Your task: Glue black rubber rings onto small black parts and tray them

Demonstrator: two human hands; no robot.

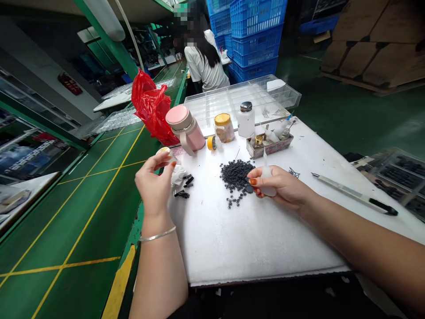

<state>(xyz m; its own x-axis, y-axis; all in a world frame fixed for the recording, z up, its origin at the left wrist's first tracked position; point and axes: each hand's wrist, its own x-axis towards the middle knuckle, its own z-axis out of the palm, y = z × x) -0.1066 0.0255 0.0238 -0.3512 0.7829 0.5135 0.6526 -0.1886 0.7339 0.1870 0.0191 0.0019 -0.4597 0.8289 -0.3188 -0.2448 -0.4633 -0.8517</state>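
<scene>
My left hand (155,188) pinches a small round gold-and-white container (164,152) between its fingertips, above a crumpled white tissue (177,175) and several black plastic parts (183,188). My right hand (279,187) grips a translucent squeeze bottle (266,177), its fingertips beside a heap of tiny black rings (236,174). A dark disc (249,188) lies at those fingertips. The heap and parts rest on a white foam-topped bench (232,241).
Behind my hands stand a pink flask (186,127), a yellow-lidded jar (224,127), a white bottle (246,119) and a metal tray of small bottles (269,145). A transparent compartment tray (242,99) sits beyond. A seated co-worker (204,62) faces away.
</scene>
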